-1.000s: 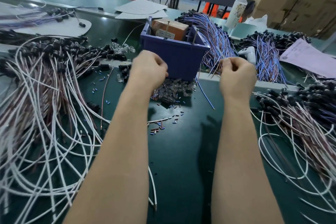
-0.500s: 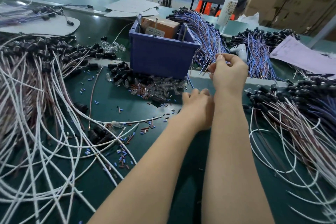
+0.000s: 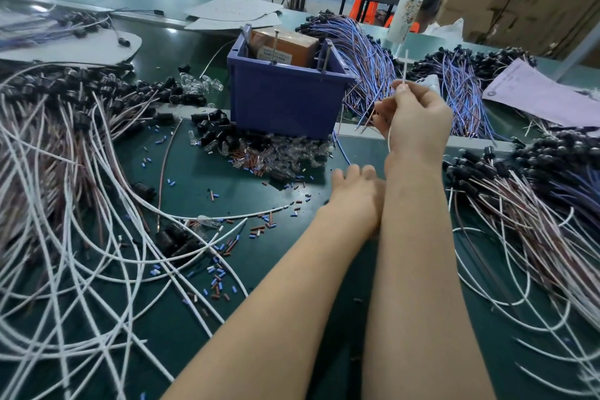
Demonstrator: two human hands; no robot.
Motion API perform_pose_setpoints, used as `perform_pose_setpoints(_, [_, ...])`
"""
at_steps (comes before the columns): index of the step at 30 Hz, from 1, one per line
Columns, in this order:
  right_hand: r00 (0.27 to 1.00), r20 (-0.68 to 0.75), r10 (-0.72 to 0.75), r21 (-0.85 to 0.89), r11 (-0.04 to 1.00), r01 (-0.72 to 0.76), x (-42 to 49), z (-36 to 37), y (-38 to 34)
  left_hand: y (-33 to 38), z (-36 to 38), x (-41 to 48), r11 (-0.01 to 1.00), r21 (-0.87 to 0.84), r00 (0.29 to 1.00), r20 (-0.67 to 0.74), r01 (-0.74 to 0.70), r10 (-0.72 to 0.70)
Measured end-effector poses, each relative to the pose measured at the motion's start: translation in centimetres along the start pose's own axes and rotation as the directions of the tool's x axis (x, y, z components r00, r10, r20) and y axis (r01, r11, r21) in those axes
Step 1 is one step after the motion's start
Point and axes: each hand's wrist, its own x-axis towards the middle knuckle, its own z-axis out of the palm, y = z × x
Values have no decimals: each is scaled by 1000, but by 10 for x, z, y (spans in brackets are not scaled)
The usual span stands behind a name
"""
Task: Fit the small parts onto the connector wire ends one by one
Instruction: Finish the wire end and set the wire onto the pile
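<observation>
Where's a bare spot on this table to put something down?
Between the blue bin and the white card, the table is bare. A patch, with a few bits, lies between the clear parts pile and the loose white wire. The white wires on the left and the wire bundle on the right are crowded.

blue bin [image 3: 285, 101], white bottle [image 3: 406, 10], paper sheet [image 3: 545, 97]

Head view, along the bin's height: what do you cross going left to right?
Heap of black connectors with white and brown wires → blue bin → right hand, fingers pinching a white wire → pale purple paper sheet. Left hand overlaps bin and right hand, so omitted.
</observation>
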Motion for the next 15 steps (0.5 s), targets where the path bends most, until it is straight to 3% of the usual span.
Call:
perform_pose_setpoints(1, [999, -20, -25, -46, 999, 24, 1, 0, 1, -9, -6, 0, 999, -19, 998, -24, 49, -50])
perform_pose_setpoints(3, [995, -22, -93, -203, 975, 87, 3, 0, 2, -31, -32, -13, 950, -275, 976, -119, 146, -185])
perform_pose_setpoints(6, [977, 187, -105, -414, 893, 176, -4, 7, 7, -73, -65, -28, 762, -634, 883, -274, 132, -382])
perform_pose_setpoints(7, [956, 281, -81, -448, 870, 205, -9, 12, 9, -82, -70, -33, 664, -746, 871, -287, 59, -400])
perform_pose_setpoints(9, [905, 422, -59, -433, 863, 259, -17, 20, 15, -89, -77, -42, 352, -930, 872, -259, -109, -416])
perform_pose_setpoints(12, [866, 498, -30, -335, 915, 225, -20, 27, 21, -89, -76, -43, -130, -970, 917, -142, -203, -373])
perform_pose_setpoints(13, [874, 485, -20, -317, 928, 197, -20, 29, 22, -88, -74, -40, -213, -951, 920, -135, -225, -367])
perform_pose_setpoints(15, [898, 440, 1, -321, 934, 156, -18, 32, 24, -85, -69, -36, -217, -940, 897, -155, -262, -414])
